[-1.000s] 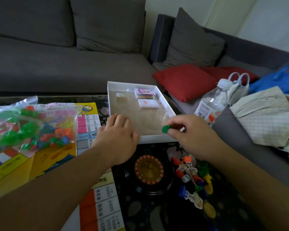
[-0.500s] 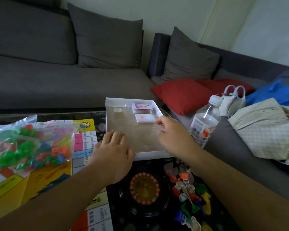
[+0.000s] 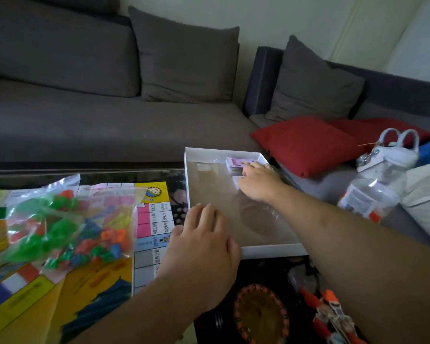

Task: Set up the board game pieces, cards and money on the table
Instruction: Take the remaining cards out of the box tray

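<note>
On the dark desk (image 3: 179, 175), a white box (image 3: 266, 250) is seen at the far right edge, just in front of a grey sofa (image 3: 85, 125). Inside the box, at its far right corner, small stacks of cards (image 3: 235, 162) are lying; the top one is pink. The right hand (image 3: 257, 181) is placed over those stacks, fingers bent down onto them; whether a stack is actually gripped cannot be told. The left hand (image 3: 204, 247) is laid flat, fingers straight and together, on the near left corner of the box, with nothing held. Left of the box, a game board (image 3: 154, 219) is spread out, and a clear bag of coloured plastic pieces (image 3: 60, 229) is lying on it. Near the desk's front edge a small roulette wheel (image 3: 260, 316) is seen, with loose orange and white pieces (image 3: 330, 311) just beside it on the right. Right of the desk, a water bottle (image 3: 372, 197) and red cushions (image 3: 308, 142) are seen on the sofa.
</note>
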`<move>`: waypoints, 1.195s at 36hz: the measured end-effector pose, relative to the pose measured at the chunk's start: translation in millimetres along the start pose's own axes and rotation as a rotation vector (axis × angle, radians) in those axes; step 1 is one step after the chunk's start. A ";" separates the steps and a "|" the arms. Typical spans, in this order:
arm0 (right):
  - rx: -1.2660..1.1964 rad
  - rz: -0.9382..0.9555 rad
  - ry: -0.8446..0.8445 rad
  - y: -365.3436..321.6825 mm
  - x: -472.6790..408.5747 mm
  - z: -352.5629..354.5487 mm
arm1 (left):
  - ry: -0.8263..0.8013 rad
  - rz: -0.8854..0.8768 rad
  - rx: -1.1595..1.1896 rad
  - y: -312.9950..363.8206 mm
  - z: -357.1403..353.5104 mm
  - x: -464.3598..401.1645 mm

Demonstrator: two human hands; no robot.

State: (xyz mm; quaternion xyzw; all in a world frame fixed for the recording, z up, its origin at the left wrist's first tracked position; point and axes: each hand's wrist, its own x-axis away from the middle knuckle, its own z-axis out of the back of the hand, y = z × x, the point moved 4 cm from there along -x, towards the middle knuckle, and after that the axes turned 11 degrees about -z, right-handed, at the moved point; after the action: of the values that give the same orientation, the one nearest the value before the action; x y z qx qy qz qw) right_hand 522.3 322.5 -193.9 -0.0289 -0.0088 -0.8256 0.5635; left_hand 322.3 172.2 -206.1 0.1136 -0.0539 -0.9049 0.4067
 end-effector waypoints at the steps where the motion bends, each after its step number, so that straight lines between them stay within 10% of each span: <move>1: 0.005 0.000 0.015 0.3 -2.6 -2.5 | 0.007 -0.001 0.000 -0.4 -0.2 0.1; 30: 0.222 0.467 0.295 -0.7 -7.9 -7.9 | 0.026 -0.002 -0.021 -1.7 -2.3 0.0; 43: 0.344 0.366 0.402 -11.1 -4.8 2.3 | 0.020 0.006 -0.006 -2.1 -3.3 0.0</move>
State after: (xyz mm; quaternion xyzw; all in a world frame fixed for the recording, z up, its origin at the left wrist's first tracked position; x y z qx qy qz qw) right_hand 513.7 331.1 -191.7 0.2291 -0.0313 -0.6861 0.6898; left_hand 321.6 173.5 -209.8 0.1213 -0.0475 -0.9026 0.4102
